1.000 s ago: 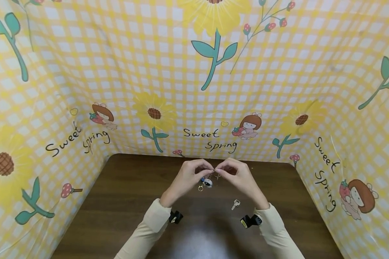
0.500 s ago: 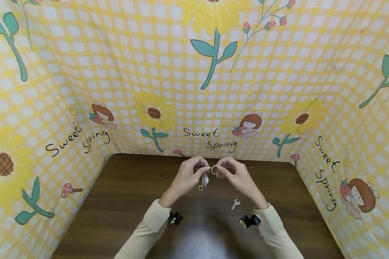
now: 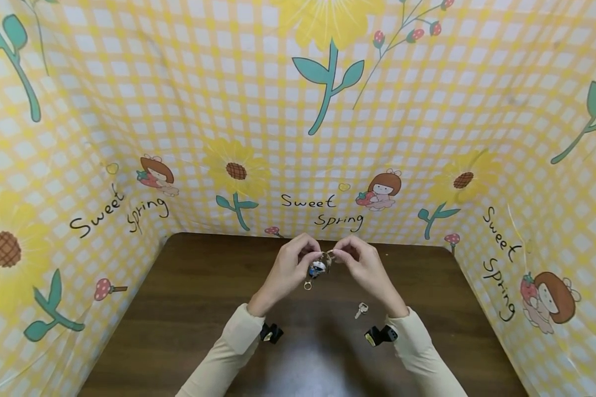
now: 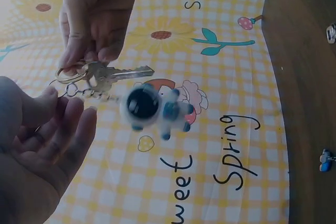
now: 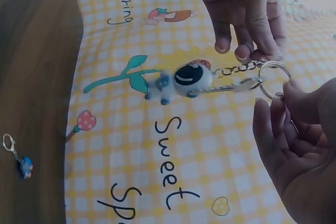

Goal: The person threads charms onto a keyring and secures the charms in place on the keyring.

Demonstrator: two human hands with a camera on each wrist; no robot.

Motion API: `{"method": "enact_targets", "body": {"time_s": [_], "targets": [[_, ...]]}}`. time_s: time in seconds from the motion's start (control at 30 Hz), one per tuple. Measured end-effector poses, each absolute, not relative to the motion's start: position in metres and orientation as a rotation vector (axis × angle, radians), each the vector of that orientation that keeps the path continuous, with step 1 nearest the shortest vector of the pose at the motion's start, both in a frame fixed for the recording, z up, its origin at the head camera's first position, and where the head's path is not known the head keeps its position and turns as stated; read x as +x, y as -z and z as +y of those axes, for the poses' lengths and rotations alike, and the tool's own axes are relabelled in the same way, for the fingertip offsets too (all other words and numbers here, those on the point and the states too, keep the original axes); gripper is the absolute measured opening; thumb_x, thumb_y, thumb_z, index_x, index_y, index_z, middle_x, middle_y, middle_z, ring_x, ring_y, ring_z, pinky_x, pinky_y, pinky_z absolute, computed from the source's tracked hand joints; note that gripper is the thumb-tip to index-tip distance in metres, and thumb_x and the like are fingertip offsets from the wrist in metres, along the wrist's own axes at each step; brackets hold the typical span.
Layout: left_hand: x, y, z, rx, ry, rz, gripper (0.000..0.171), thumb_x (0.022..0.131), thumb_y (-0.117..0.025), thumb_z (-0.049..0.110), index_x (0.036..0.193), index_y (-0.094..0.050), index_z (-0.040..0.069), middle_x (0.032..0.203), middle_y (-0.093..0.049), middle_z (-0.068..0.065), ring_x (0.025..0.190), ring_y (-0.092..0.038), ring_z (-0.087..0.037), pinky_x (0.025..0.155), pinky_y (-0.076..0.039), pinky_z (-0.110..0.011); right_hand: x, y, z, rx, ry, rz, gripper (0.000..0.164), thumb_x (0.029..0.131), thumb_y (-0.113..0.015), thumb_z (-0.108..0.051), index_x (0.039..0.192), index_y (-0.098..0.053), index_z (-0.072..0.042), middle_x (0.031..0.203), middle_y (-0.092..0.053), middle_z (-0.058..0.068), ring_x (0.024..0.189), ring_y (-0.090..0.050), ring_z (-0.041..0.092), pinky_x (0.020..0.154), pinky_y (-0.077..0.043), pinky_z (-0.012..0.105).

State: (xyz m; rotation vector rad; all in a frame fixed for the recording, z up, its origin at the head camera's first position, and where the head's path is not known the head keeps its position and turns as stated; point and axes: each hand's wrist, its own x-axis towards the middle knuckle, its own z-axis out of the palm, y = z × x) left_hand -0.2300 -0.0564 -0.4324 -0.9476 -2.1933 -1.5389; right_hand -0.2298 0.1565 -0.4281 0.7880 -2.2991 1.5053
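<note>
Left fingers pinch a silver metal chain, right fingers a round metal ring; a slackened pinch could drop the adjoining silver metal key.

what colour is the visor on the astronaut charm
The visor is black; it shows best in the right wrist view.

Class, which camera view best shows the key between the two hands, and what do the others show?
The left wrist view: the key appears nearly broadside, its toothed blade clear. The right wrist view shows it narrow, nearly edge-on; the head view, tiny and hard to make out.
</note>
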Motion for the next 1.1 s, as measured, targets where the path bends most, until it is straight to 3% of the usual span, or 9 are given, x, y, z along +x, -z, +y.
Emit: {"method": "enact_targets", "body": {"time_s": [0.2,0.33,0.4,0.57,0.7,0.8,0.93,1.1], "targets": [[-0.229,0.435,-0.057,-0.920,1.565,-2.236,0.009,0.102,-0.068,-0.001,0.096,-0.066,0.006,0.091,-0.064,-0.004,0.076,-0.063,-0.024,0.067,-0.052,-0.026,-0.229,0.429,0.161,0.861,-1.493,-2.418,0.004,0.103,-0.070,-0.007,0.106,-0.069,-0.005,0.091,-0.070,0.002,0.081,-0.068,0.018,0.073,-0.058,0.028],[-0.228,0.435,-0.058,-0.952,1.543,-2.253,0.008,0.102,-0.069,0.001,0.097,-0.066,0.006,0.092,-0.065,-0.003,0.077,-0.062,-0.017,0.067,-0.052,-0.026,-0.229,0.428,0.161,0.949,-1.424,-2.382,0.004,0.099,-0.077,-0.009,0.102,-0.075,-0.009,0.091,-0.072,-0.002,0.078,-0.070,0.017,0.070,-0.059,0.029],[-0.229,0.434,-0.058,-0.964,1.539,-2.239,0.008,0.102,-0.068,0.000,0.097,-0.066,0.006,0.091,-0.065,-0.003,0.077,-0.063,-0.019,0.067,-0.052,-0.026,-0.230,0.427,0.160,0.945,-1.397,-2.348,0.002,0.097,-0.078,-0.009,0.098,-0.076,-0.009,0.090,-0.073,-0.003,0.076,-0.070,0.015,0.067,-0.058,0.027],[-0.228,0.434,-0.055,-0.945,1.528,-2.197,0.011,0.103,-0.066,-0.003,0.095,-0.064,0.005,0.091,-0.062,-0.004,0.077,-0.063,-0.026,0.068,-0.052,-0.027,-0.230,0.427,0.160,0.854,-1.429,-2.306,0.007,0.098,-0.076,-0.004,0.094,-0.074,-0.009,0.086,-0.073,0.000,0.073,-0.068,0.013,0.064,-0.055,0.025],[-0.227,0.435,-0.054,-0.919,1.534,-2.180,0.011,0.103,-0.065,-0.003,0.095,-0.064,0.005,0.091,-0.062,-0.005,0.076,-0.062,-0.026,0.067,-0.052,-0.027,-0.228,0.428,0.160,0.807,-1.503,-2.313,0.006,0.101,-0.070,0.000,0.097,-0.072,-0.004,0.088,-0.072,0.006,0.076,-0.072,0.023,0.068,-0.059,0.027],[-0.227,0.435,-0.054,-0.906,1.525,-2.180,0.011,0.102,-0.067,-0.003,0.095,-0.065,0.005,0.090,-0.063,-0.005,0.075,-0.061,-0.023,0.066,-0.050,-0.026,-0.227,0.429,0.160,0.783,-1.523,-2.333,0.004,0.101,-0.069,0.003,0.101,-0.071,0.000,0.091,-0.073,0.010,0.080,-0.073,0.027,0.072,-0.060,0.027],[-0.226,0.434,-0.054,-0.906,1.468,-2.181,0.012,0.101,-0.069,-0.004,0.094,-0.066,0.006,0.090,-0.063,-0.003,0.076,-0.058,-0.016,0.067,-0.049,-0.026,-0.227,0.427,0.159,0.802,-1.488,-2.350,0.009,0.098,-0.072,0.003,0.106,-0.074,-0.001,0.097,-0.075,0.010,0.086,-0.072,0.020,0.077,-0.057,0.024],[-0.225,0.432,-0.053,-0.938,1.440,-2.174,0.011,0.101,-0.069,-0.003,0.095,-0.066,0.006,0.091,-0.063,-0.002,0.076,-0.056,-0.013,0.066,-0.049,-0.026,-0.221,0.413,0.154,0.889,-1.389,-2.290,0.010,0.093,-0.077,0.006,0.100,-0.079,-0.001,0.096,-0.073,0.011,0.091,-0.067,0.017,0.081,-0.057,0.027]]}}
